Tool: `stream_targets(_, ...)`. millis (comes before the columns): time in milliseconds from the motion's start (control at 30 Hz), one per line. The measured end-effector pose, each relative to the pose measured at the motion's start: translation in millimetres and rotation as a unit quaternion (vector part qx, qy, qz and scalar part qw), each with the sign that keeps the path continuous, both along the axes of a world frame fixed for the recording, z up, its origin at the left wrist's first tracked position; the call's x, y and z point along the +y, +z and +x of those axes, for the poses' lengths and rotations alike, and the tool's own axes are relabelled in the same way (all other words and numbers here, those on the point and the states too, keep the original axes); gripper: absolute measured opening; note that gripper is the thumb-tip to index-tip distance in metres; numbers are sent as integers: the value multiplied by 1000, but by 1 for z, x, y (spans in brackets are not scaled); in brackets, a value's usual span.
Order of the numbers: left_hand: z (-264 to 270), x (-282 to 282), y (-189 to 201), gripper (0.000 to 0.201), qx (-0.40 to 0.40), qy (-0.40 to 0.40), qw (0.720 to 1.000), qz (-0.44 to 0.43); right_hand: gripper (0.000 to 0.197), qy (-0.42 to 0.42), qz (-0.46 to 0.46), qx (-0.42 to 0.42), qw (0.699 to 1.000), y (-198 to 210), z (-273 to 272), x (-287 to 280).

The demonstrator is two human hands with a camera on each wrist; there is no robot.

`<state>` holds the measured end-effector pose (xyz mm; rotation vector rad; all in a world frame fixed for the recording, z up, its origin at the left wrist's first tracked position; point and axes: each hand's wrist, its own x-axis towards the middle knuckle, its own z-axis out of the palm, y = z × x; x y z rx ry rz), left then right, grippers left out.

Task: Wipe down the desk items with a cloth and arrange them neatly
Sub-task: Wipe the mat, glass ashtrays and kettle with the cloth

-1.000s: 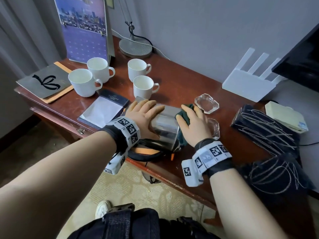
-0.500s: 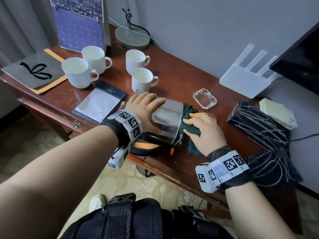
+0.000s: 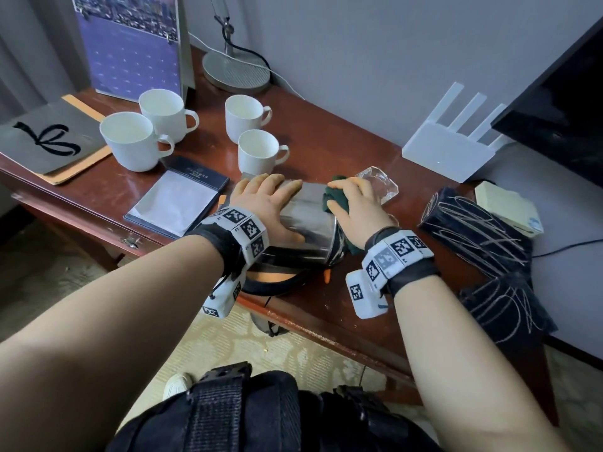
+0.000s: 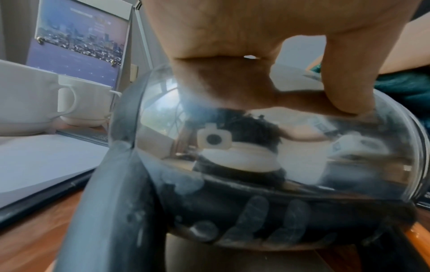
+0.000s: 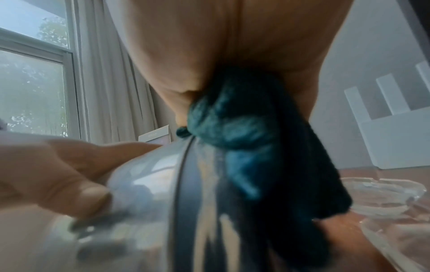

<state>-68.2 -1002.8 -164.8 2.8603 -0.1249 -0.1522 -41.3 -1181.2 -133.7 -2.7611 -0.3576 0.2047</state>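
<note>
A shiny steel kettle (image 3: 308,220) lies on its side near the front edge of the wooden desk (image 3: 326,148), its black handle (image 3: 277,283) toward me. My left hand (image 3: 269,203) holds the kettle body, fingers over the top; the left wrist view shows the thumb (image 4: 344,73) pressed on the kettle (image 4: 256,156). My right hand (image 3: 354,203) grips a bunched dark green cloth (image 3: 334,197) against the kettle's upper right end. In the right wrist view the cloth (image 5: 244,138) sits in the palm on the kettle (image 5: 163,184).
Several white cups (image 3: 257,151) stand behind the kettle, with a notepad (image 3: 177,199) to its left. A glass ashtray (image 3: 380,184) lies just beyond my right hand. A black patterned bag (image 3: 479,230), white router (image 3: 447,151), calendar (image 3: 133,44) and lamp base (image 3: 236,71) ring the desk.
My right hand slid the cloth down the kettle's right end, then back up onto its top. The left hand has stayed on the kettle.
</note>
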Motion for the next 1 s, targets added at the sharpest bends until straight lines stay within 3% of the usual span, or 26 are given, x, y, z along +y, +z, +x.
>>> stream_targets(167, 1, 0, -2, 95, -17, -4, 1000, -4, 30, 29, 72, -97, 992, -15, -28, -23)
stream_targets(267, 2, 1, -2, 95, -15, -10, 1000, -4, 28, 56, 61, -75, 994, -11, -37, -34)
stream_targets(333, 4, 2, -1, 95, -4, -12, 1000, -2, 35, 55, 60, -90, 993, 3, -28, -39)
stream_targets(433, 5, 3, -1, 96, 3, -12, 1000, 0, 52, -17, 130, -109, 985, 20, -6, -31)
stream_targets(567, 7, 2, 1, 96, 6, -4, 1000, -5, 40, 27, 9, -65, 997, 1, -2, -11)
stream_targets(800, 14, 4, 1, 96, 0, -5, 1000, -15, 36, 51, -2, -64, 997, -6, -16, -24)
stream_targets(867, 13, 10, 3, 97, 9, 18, 998, -51, 35, 46, 26, -52, 997, -4, -4, -20)
stream_targets(1000, 2, 32, -6, 102, 68, 138, 975, -162, 34, 35, 40, -36, 998, -2, 9, -18)
